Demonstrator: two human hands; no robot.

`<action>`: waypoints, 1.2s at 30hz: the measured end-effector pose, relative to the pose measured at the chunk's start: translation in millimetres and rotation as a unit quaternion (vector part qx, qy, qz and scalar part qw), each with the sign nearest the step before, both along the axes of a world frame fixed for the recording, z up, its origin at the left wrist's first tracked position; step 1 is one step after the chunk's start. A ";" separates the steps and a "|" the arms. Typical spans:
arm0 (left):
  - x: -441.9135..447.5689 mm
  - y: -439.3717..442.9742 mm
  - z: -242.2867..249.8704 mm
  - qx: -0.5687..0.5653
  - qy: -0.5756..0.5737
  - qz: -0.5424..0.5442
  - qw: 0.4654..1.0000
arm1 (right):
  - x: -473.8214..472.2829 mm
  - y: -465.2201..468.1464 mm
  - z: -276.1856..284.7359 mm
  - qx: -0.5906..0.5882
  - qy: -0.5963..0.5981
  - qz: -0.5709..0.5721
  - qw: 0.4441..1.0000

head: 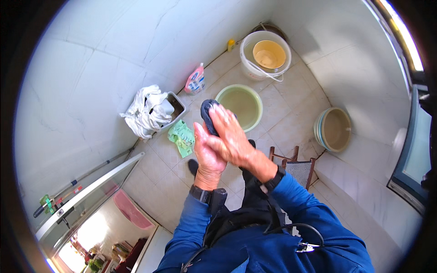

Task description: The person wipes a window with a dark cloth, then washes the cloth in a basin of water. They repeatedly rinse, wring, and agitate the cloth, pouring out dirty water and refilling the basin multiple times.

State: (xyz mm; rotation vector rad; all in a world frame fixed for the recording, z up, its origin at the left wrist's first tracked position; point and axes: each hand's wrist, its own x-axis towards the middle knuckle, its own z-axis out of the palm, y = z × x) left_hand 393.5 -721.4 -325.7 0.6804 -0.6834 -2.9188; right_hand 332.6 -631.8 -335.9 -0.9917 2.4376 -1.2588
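A dark blue soft item (206, 114), perhaps a folded cloth, is pressed between my two hands. My left hand (209, 150) lies palm up beneath it, the thumb pointing forward. Flattened over the top, my right hand (230, 136) covers much of the item, so its full shape is hidden. Both hands look wet. Just beyond them on the floor stands a pale green basin (244, 105) of cloudy water, partly hidden by my right hand.
White wet-looking cloths (150, 109) drape over a grey tub (181, 111) by the wall. A green plastic bag (181, 136) and a pink refill pouch (195, 80) lie near it. Further back is a white bucket (246, 65) holding a yellow basin (269, 54). Stacked basins (336, 129) and a folding stool (302, 170) are right.
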 end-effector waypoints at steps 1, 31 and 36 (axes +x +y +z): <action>-5.8 7.2 10.0 0.032 0.022 -0.009 0.999 | -12.5 4.0 6.0 -0.004 -0.010 -0.031 0.999; -46.9 -5.1 193.8 0.071 0.104 -0.178 0.976 | -1.3 103.9 104.4 -0.519 -0.566 -0.269 0.581; -31.4 2.2 176.8 0.104 0.037 -0.147 0.983 | -51.2 77.1 131.0 -0.537 -0.476 -0.066 0.694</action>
